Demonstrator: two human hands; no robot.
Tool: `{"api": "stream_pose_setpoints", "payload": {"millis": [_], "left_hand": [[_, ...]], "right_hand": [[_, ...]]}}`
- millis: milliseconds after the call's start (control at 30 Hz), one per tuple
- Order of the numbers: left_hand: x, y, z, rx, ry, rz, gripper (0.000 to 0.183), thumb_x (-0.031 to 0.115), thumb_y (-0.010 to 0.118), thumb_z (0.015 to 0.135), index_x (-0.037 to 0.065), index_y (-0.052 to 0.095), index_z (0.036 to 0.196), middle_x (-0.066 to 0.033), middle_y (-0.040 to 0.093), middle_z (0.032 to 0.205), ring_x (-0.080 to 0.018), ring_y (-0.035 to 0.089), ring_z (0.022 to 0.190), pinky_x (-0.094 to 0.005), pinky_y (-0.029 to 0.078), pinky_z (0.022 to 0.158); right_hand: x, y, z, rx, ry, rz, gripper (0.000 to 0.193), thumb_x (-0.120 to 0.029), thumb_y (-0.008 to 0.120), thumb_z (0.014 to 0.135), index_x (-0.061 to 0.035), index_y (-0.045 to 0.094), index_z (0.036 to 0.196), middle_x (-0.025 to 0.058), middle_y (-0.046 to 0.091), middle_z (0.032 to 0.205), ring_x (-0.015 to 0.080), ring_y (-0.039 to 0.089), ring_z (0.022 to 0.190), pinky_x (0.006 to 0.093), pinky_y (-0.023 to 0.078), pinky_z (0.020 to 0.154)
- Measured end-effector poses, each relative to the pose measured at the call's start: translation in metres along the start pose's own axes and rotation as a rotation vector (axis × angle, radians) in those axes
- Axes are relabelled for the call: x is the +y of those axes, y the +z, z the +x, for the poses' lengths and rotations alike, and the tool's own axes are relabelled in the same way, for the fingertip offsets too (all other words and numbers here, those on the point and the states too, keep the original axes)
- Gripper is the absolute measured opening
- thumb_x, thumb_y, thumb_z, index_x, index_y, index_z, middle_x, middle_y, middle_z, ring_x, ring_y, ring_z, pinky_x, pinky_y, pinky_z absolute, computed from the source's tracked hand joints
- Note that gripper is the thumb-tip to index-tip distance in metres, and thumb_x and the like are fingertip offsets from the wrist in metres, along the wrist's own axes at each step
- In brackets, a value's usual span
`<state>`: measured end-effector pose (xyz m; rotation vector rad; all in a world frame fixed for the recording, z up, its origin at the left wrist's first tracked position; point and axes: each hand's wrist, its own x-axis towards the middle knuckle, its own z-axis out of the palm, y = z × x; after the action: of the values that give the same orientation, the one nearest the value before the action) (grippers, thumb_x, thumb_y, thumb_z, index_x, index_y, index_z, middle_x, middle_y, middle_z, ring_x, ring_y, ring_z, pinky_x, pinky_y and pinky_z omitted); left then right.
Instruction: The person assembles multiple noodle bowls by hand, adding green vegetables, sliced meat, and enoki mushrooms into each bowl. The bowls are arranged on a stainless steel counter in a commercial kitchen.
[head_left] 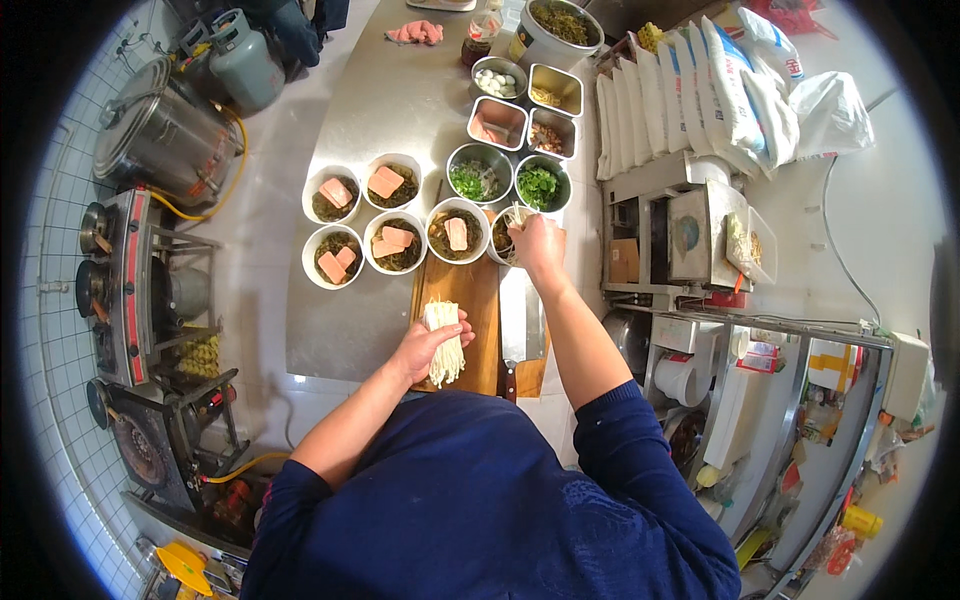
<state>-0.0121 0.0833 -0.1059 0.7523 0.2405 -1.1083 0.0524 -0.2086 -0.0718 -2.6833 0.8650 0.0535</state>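
My left hand [425, 350] grips a bundle of pale, thin strands [443, 345] that looks like enoki mushrooms, above a wooden cutting board [474, 285]. My right hand [540, 245] is closed over the rightmost white bowl [497, 250], pinching a few similar pale strands [517, 214] at its rim. Left of it, a white bowl [458, 259] holds dark green shredded vegetable topped with pink luncheon meat slices [457, 234]. Several more bowls like it stand farther left, among them one [397, 270] beside the board. A cleaver [520, 335] lies on the board's right side.
Beyond the bowls stand metal tubs of chopped scallion [470, 180], green herbs [538, 186] and white eggs [495, 83], plus a white bucket [560, 50] of dark greens. White sacks [690, 90] line the right. A stove [135, 290] and a large pot [165, 130] stand left.
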Motion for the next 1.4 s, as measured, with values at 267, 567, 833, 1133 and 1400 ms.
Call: {"api": "stream_pose_setpoints", "payload": {"millis": [267,567,833,1133,1400], "left_hand": [[0.013,0.008,0.005,-0.007,-0.015,-0.039,0.036,0.019,0.065,0.107,0.0,0.061,0.138,-0.0145,0.073,0.118,-0.0274,0.074,0.11,-0.0418,0.062,0.102],[0.004,-0.002,-0.01,0.013,-0.019,-0.017,0.035,0.022,0.066,0.107,0.002,0.063,0.136,-0.0129,0.073,0.116,-0.026,0.075,0.11,-0.0404,0.062,0.101],[0.01,0.002,-0.008,-0.013,0.011,-0.078,0.042,0.026,0.055,0.111,0.001,0.056,0.145,-0.0189,0.072,0.126,-0.0321,0.072,0.118,-0.0455,0.059,0.108],[0.012,0.007,0.013,-0.243,0.043,-0.224,0.045,0.027,0.052,0.11,0.002,0.058,0.146,-0.0149,0.07,0.136,-0.0266,0.068,0.125,-0.0444,0.053,0.111],[-0.009,0.007,0.017,-0.148,0.03,0.044,0.031,0.022,0.06,0.113,0.002,0.066,0.137,-0.0101,0.074,0.128,-0.0217,0.073,0.114,-0.0388,0.06,0.1]], "right_hand": [[0.001,-0.011,-0.006,0.203,-0.111,0.024,0.022,-0.026,0.077,0.091,-0.0061,0.076,0.099,0.0155,0.075,0.103,0.0406,0.074,0.092,0.0511,0.059,0.082],[0.011,0.016,0.0,0.055,-0.149,0.077,0.01,-0.014,0.064,0.096,-0.0092,0.072,0.1,0.0211,0.072,0.098,0.0427,0.073,0.091,0.0548,0.056,0.076],[0.001,-0.029,-0.019,0.215,-0.302,0.075,0.01,-0.01,0.067,0.096,-0.0063,0.076,0.098,0.0193,0.076,0.096,0.0413,0.075,0.087,0.0476,0.059,0.077],[-0.047,-0.036,-0.164,-0.202,-0.344,0.416,0.039,-0.033,0.088,0.085,0.0005,0.079,0.103,0.0174,0.075,0.087,0.0361,0.074,0.08,0.0447,0.059,0.076],[-0.035,-0.035,-0.179,-0.223,-0.081,0.481,0.024,-0.016,0.079,0.095,0.0063,0.077,0.102,0.0236,0.079,0.089,0.0337,0.079,0.081,0.0427,0.059,0.073]]}}
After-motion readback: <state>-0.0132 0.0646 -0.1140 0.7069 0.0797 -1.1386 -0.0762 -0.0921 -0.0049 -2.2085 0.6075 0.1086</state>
